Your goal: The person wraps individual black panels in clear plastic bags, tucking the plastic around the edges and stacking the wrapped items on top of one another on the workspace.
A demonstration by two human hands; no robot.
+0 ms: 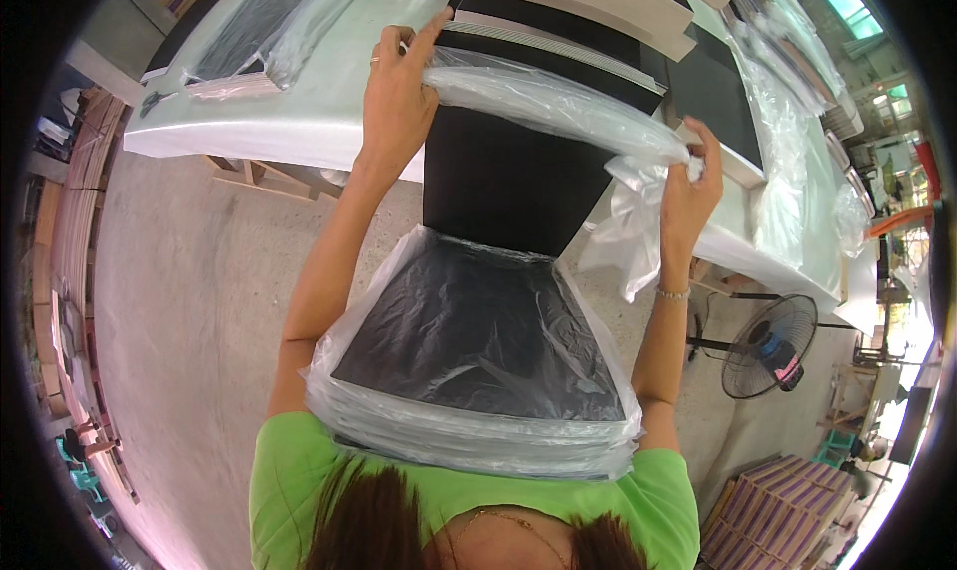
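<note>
A clear plastic sleeve [558,101] is bunched into a thick roll across a black flat board [498,176], whose near part is bare. My left hand [399,101] grips the sleeve's left end, with the forefinger stretched along the edge of the black boards beyond. At the other end, my right hand [695,186] pinches the gathered plastic, and a loose white tail of it hangs down beside the wrist. Closer to my chest lies a stack of plastic-wrapped black boards [483,331]. How the bare board is supported is hidden.
A table with a white cover [259,136] holds more black boards [718,91] and plastic-wrapped pieces. Pale boards [578,6] are stacked at its far side. Below its right part stands a fan [773,346]. Striped stacked panels [783,510] are at lower right.
</note>
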